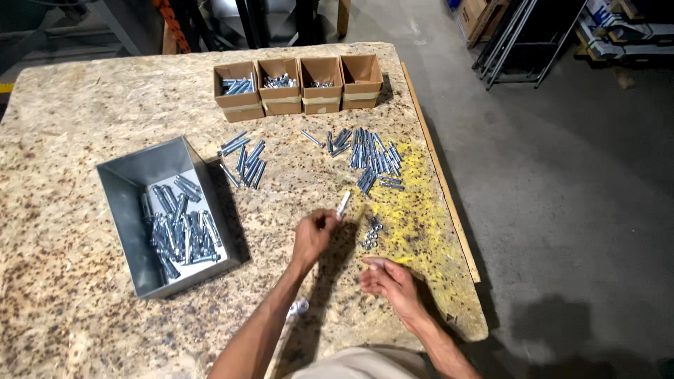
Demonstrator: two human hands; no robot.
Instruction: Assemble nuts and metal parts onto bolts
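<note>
My left hand [314, 233] is raised above the table and pinches a silver bolt [343, 203] by its lower end. My right hand [386, 277] rests low on the table near the front edge, fingers curled, just below a small cluster of nuts [370, 234]; whether it holds anything is hidden. A loose pile of silver bolts [372, 156] lies beyond both hands, and a smaller group of bolts [243, 160] lies to the left of it.
A grey metal bin [126, 210] with several bolts stands at the left. Several small cardboard boxes [302, 84] line the far edge, some holding bolts. The chipboard table [84, 119] has a wooden strip along its right edge [442, 182]; concrete floor lies beyond.
</note>
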